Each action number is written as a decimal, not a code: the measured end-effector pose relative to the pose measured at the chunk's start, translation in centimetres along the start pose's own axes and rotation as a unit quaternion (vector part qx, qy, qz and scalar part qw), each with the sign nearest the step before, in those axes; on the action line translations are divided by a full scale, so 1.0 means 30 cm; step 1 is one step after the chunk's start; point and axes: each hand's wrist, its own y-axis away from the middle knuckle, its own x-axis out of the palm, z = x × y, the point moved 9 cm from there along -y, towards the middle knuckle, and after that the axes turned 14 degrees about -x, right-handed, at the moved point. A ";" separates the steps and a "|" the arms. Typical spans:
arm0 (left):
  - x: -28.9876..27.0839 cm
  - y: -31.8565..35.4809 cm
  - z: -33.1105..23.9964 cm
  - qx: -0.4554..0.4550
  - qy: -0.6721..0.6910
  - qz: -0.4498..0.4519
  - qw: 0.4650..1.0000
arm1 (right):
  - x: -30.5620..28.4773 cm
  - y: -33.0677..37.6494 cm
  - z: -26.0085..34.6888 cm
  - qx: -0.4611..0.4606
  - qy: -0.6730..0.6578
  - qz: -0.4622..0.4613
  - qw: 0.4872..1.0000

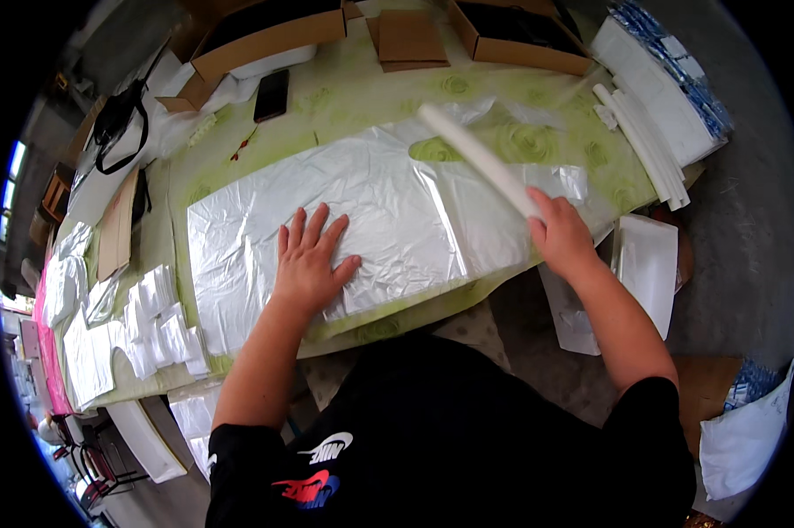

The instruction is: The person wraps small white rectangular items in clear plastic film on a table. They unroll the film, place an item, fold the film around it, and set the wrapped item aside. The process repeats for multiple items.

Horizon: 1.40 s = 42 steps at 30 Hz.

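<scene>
A large thin, whitish see-through plastic bag (371, 211) lies spread over the table, with a cut-out toward its right end. My left hand (312, 264) rests flat on its left half, fingers spread and nothing in its grasp. Wrapped round the near end of a long white tube (472, 151) is my right hand (562, 231), at the bag's right part. The tube slants away to the upper left over the bag and its far end is blurred. Whether it touches the plastic I cannot tell.
A green patterned cloth (529, 141) covers the table. A black phone (272, 95), flat cardboard (410, 38) and open boxes (520, 37) lie along the far side. More white tubes (645, 150) sit at right, folded white bags (155, 326) at left. A white bin (645, 264) stands beside the table.
</scene>
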 end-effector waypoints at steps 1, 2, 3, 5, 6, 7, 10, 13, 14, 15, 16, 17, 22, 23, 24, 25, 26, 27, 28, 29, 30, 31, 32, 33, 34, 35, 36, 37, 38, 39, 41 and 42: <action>0.001 -0.008 -0.003 0.002 -0.005 0.001 1.000 | 0.005 -0.009 -0.042 0.038 0.010 -0.008 0.999; 0.004 -0.013 -0.007 0.004 -0.010 0.002 1.000 | 0.011 -0.046 -0.100 0.077 0.021 -0.016 0.997; 0.007 -0.012 -0.004 -0.001 -0.011 0.005 1.000 | 0.023 -0.072 -0.143 0.113 0.030 -0.022 0.993; 0.001 -0.013 0.002 -0.006 -0.015 0.005 1.000 | 0.015 -0.099 -0.160 0.127 -0.030 -0.072 0.989; -0.002 -0.011 0.002 -0.012 -0.020 0.007 1.000 | 0.006 -0.111 -0.164 0.134 -0.060 -0.097 0.984; 0.001 -0.008 0.006 -0.018 -0.027 0.010 0.999 | -0.021 -0.111 -0.097 0.097 -0.089 -0.117 0.984; 0.003 -0.015 0.011 -0.020 -0.037 0.015 0.999 | -0.085 -0.001 0.193 -0.052 -0.183 -0.180 0.965; 0.015 -0.006 0.010 -0.015 -0.032 0.026 0.999 | -0.013 0.072 0.346 -0.007 -0.278 -0.074 0.958; 0.020 -0.010 0.013 -0.014 -0.033 0.028 0.999 | 0.016 0.080 0.378 -0.007 -0.277 -0.066 0.959; 0.018 -0.014 0.015 -0.014 -0.034 0.027 0.999 | 0.037 0.078 0.404 -0.010 -0.274 -0.060 0.960; 0.020 -0.012 0.019 -0.016 -0.038 0.028 0.999 | 0.044 0.074 0.423 -0.010 -0.266 -0.057 0.962; 0.023 -0.008 0.022 -0.018 -0.042 0.029 0.999 | 0.050 0.069 0.440 -0.010 -0.258 -0.055 0.965; 0.028 -0.027 0.013 -0.022 -0.036 0.055 0.998 | 0.056 0.033 0.448 0.003 -0.247 0.007 0.969; 0.008 -0.027 -0.008 -0.011 -0.011 0.033 0.999 | 0.054 0.029 0.463 -0.012 -0.256 0.007 0.967; -0.008 -0.029 -0.042 0.003 0.019 0.013 1.000 | 0.050 0.029 0.473 -0.024 -0.261 0.007 0.965; -0.030 -0.035 -0.077 0.016 0.049 -0.007 0.999 | 0.044 0.033 0.475 -0.036 -0.267 0.009 0.963; -0.047 -0.034 -0.139 0.055 0.071 -0.021 0.996 | 0.011 0.023 0.442 -0.048 -0.233 -0.053 0.970; -0.051 -0.035 -0.197 0.079 0.100 -0.024 0.992 | -0.024 0.015 0.385 -0.040 -0.181 -0.120 0.975; -0.035 -0.038 -0.252 0.082 0.139 -0.008 0.987 | -0.031 0.011 0.315 -0.023 -0.139 -0.160 0.977; -0.017 -0.046 -0.305 0.087 0.179 0.009 0.980 | -0.030 0.013 0.241 -0.005 -0.095 -0.200 0.975; 0.036 -0.054 -0.328 0.090 0.168 0.017 0.982 | 0.036 0.005 0.176 0.013 -0.057 -0.157 0.986; 0.058 -0.050 -0.358 0.082 0.137 0.021 0.987 | 0.112 0.005 0.105 0.034 -0.018 -0.115 0.993; 0.069 -0.051 -0.360 0.086 0.142 0.013 0.986 | 0.156 -0.009 0.046 0.051 0.018 -0.073 0.996; 0.080 -0.049 -0.359 0.088 0.147 0.006 0.985 | 0.159 -0.034 0.007 0.041 0.017 -0.062 0.997; 0.078 -0.045 -0.358 0.093 0.152 0.006 0.984 | 0.162 -0.053 -0.025 0.032 0.015 -0.049 0.998; 0.070 -0.047 -0.357 0.097 0.156 0.006 0.983 | 0.166 -0.072 -0.055 0.023 0.012 -0.036 0.999; 0.063 -0.049 -0.357 0.101 0.161 0.003 0.982 | 0.154 -0.104 -0.075 0.008 0.010 -0.017 1.000; 0.068 -0.046 -0.357 0.099 0.154 0.000 0.983 | 0.152 -0.110 -0.079 -0.002 0.015 -0.028 0.999; 0.075 -0.042 -0.358 0.097 0.147 -0.003 0.984 | 0.149 -0.110 -0.080 -0.011 0.020 -0.040 0.999; 0.075 -0.047 -0.365 0.099 0.141 -0.009 0.985 | 0.137 -0.117 -0.090 -0.019 0.028 -0.055 0.998; 0.073 -0.046 -0.353 0.092 0.140 -0.006 0.986 | 0.111 -0.103 -0.150 -0.011 0.043 -0.100 0.994; 0.074 -0.047 -0.351 0.090 0.142 -0.004 0.986 | 0.091 -0.088 -0.199 -0.006 0.053 -0.123 0.991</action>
